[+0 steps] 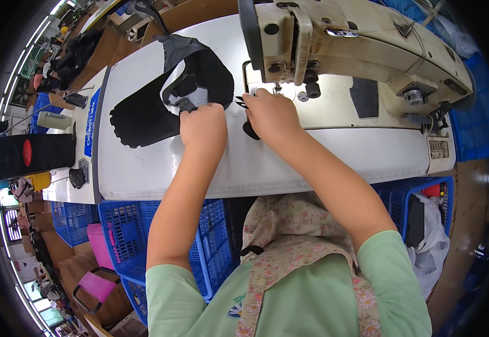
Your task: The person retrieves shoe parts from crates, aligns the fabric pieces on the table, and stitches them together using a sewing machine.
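My left hand (pixel 205 126) is closed on the near edge of a black fabric piece (pixel 149 109). The piece lies curled on the white sewing table (pixel 160 168), with a grey part at its far end and a white inner side showing. Just to the right, my right hand (pixel 272 115) is closed around small black scissors (pixel 241 102). Their pointed tips face left toward the fabric, and a dark handle part shows below the fingers. The cream sewing machine (pixel 362 50) stands right beyond this hand, its needle area close to my knuckles.
A dark fabric patch (pixel 364 98) lies on the machine bed. Blue plastic crates (pixel 213 247) stand below the table's front edge, and another blue crate (pixel 452 202) at the right holds plastic bags. At the left is another machine with a black cover (pixel 34 156).
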`<state>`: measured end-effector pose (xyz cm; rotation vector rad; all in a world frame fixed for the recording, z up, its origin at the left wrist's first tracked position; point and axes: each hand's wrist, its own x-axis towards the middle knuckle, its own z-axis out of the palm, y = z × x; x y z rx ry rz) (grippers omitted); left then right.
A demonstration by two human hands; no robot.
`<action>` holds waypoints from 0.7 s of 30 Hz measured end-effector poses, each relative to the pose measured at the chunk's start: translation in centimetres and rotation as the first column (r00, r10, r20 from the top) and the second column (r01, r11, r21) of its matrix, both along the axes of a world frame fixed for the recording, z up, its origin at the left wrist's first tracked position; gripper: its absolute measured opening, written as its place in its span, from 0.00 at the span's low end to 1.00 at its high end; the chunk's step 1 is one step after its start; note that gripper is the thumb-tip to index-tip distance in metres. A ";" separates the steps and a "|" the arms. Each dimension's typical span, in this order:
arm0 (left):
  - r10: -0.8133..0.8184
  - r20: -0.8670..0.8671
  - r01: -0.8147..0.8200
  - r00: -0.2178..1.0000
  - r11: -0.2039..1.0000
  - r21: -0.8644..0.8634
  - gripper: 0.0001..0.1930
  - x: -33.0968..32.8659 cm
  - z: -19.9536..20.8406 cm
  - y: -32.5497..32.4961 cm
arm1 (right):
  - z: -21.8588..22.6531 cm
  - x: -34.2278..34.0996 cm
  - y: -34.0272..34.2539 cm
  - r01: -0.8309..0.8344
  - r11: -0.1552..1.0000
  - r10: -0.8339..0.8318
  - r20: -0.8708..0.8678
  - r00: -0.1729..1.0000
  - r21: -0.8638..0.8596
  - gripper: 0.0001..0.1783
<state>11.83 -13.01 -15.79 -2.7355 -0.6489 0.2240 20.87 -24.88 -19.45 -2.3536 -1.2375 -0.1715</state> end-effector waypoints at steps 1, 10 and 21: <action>-0.010 0.008 0.010 1.000 1.000 -0.001 0.07 -0.1 -0.3 0.2 | 0.0 0.0 0.2 -0.017 1.000 0.017 0.005 1.000 -0.026 0.11; -0.032 0.026 0.031 0.999 0.999 0.032 0.18 -0.9 0.1 0.2 | 0.6 -0.7 -1.0 -0.038 0.998 0.039 -0.017 0.999 0.043 0.05; -0.242 0.454 0.378 0.858 0.895 -0.238 0.21 -12.8 3.6 1.4 | 6.0 -4.6 -6.6 -0.120 0.912 0.282 -0.388 0.877 0.392 0.22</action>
